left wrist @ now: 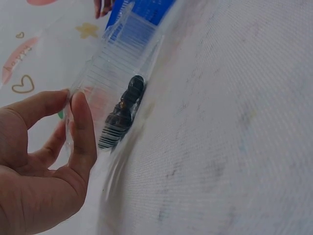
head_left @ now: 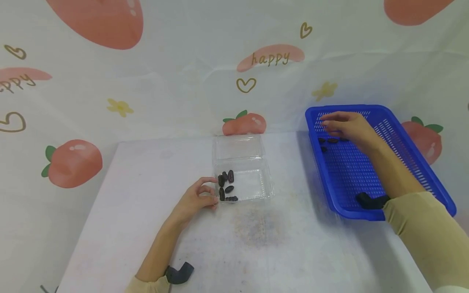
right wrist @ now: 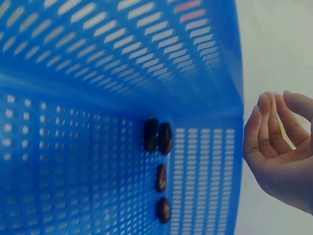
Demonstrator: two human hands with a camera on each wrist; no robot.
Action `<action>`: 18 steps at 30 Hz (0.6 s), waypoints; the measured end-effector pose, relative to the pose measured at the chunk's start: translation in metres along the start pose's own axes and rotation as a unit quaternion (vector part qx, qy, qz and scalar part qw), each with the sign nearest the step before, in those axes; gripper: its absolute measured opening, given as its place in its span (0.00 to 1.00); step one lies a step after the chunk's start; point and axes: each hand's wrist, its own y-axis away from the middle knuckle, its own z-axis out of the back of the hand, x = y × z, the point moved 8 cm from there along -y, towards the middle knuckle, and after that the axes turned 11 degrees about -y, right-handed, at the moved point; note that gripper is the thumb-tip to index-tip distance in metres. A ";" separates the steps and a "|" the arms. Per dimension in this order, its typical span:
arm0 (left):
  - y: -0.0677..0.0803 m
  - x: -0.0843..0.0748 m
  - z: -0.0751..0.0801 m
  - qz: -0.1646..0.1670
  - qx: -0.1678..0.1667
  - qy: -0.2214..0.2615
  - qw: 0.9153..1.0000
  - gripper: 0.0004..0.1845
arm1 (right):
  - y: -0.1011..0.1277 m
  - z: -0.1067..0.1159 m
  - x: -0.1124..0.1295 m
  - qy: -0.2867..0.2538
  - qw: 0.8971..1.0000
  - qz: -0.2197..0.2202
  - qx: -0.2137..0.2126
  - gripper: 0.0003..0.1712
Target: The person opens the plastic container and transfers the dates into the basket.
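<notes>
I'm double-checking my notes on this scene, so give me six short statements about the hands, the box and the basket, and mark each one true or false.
1. The left hand pinches the edge of the clear box. True.
2. The clear box is shut. False: its lid is folded back, away from the person.
3. Dark oblong pieces lie in both the clear box and the blue basket. True.
4. Both hands are at the clear box. False: the right hand is raised at the far end of the blue basket.
5. Four dark oblong pieces are visible in the blue basket. True.
6. The blue basket stands left of the clear box. False: it stands to the right.
</notes>
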 end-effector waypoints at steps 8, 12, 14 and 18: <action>-0.001 0.002 0.000 -0.002 0.001 0.000 1.000 0.32 | 0.008 -0.025 0.023 0.006 1.000 0.019 0.009 0.27; -0.002 0.002 0.000 -0.001 -0.002 -0.001 1.000 0.32 | 0.012 -0.040 0.038 0.000 0.999 0.029 0.017 0.26; -0.002 0.003 0.001 0.000 -0.004 -0.002 1.000 0.32 | 0.012 -0.049 0.044 -0.001 0.999 0.034 0.021 0.24; -0.002 0.003 0.000 0.000 -0.004 0.000 1.000 0.31 | 0.014 -0.067 0.053 0.005 0.999 0.037 0.035 0.22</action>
